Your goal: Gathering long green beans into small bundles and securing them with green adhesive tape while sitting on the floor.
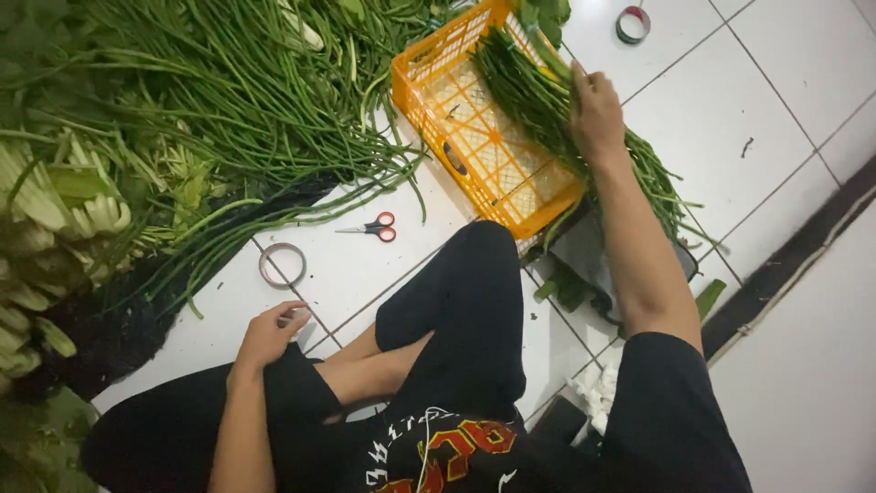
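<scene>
My right hand reaches out over the orange plastic crate and grips a long bundle of green long beans that lies across the crate and hangs past its near rim. My left hand rests on my left knee with fingers loosely curled, holding nothing, close to a roll of tape on the white tile floor. I sit on the floor in black clothes.
A big loose heap of long beans covers the floor at upper left, with pale leafy greens beside it. Red-handled scissors lie between heap and crate. Another tape roll lies far right. A dark tray sits under the crate's corner.
</scene>
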